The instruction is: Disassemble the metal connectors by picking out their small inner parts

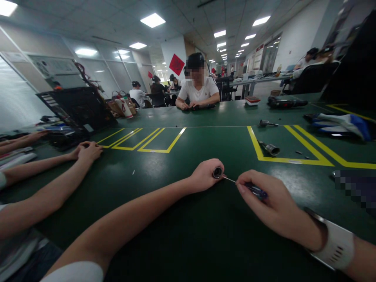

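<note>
Big green table (188, 243) fills most of the frame, with yellow tape boxes (147, 141) marked across the middle band. A co-worker's arms (53, 184) come in from the left edge, hands folded together on the mat left of centre, and another person (197, 91) sits across the table at upper centre with both hands down on the surface.

Now the bit that matters, lower centre. The left hand (205, 175) is wrapped closed around a small metal cylinder (217, 172), fist resting on the table, and the open round end of the cylinder faces right, toward the other hand. The right hand (272, 205) sits just to the right of it and a little lower in the frame, pinching a thin screwdriver (249, 187) by its dark blue handle between thumb and fingers, so a narrow closed grip. The tool's long axis runs from lower right up to the left, and the slim shaft tip is right at the mouth of the cylinder, touching or just about; can't tell if it's actually inside.

Smaller stuff: another metal cylinder (269, 148) lies loose on the yellow line at centre right, well apart from both hands, and a similar part (266, 123) sits further back.
</note>
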`<state>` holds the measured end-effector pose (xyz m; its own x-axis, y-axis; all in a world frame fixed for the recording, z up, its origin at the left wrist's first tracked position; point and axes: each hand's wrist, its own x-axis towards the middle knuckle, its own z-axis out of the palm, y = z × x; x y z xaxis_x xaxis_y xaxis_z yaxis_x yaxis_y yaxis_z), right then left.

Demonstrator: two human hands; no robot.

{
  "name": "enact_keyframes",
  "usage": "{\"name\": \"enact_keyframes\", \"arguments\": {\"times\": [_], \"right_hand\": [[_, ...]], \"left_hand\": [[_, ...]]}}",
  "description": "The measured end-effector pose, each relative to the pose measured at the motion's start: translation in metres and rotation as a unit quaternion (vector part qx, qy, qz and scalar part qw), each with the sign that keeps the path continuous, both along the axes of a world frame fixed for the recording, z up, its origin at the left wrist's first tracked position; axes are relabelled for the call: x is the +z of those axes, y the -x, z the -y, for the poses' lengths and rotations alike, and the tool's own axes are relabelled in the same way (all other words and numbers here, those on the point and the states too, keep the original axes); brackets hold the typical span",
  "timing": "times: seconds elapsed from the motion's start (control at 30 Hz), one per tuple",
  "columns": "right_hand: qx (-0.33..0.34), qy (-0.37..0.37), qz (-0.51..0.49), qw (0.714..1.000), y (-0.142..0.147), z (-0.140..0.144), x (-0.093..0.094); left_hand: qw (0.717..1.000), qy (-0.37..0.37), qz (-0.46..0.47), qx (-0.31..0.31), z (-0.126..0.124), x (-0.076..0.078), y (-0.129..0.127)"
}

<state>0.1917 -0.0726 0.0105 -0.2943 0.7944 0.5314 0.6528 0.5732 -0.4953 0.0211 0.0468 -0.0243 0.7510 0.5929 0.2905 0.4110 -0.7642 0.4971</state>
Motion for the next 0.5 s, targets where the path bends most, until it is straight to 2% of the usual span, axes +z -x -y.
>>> {"name": "enact_keyframes", "arguments": {"times": [0.2, 0.37, 0.5], "right_hand": [[-0.039, -0.002, 0.029, 0.999, -0.007, -0.014, -0.009], [-0.039, -0.023, 0.082, 0.996, -0.009, -0.019, -0.009], [-0.052, 0.042, 0.020, 0.998, -0.012, -0.022, -0.007]], "left_hand": [[0.997, -0.060, -0.042, -0.031, -0.020, 0.003, -0.010], [0.990, -0.104, -0.069, -0.058, -0.022, 0.003, -0.015], [0.984, -0.123, -0.104, -0.073, -0.020, 0.003, -0.014]]}}
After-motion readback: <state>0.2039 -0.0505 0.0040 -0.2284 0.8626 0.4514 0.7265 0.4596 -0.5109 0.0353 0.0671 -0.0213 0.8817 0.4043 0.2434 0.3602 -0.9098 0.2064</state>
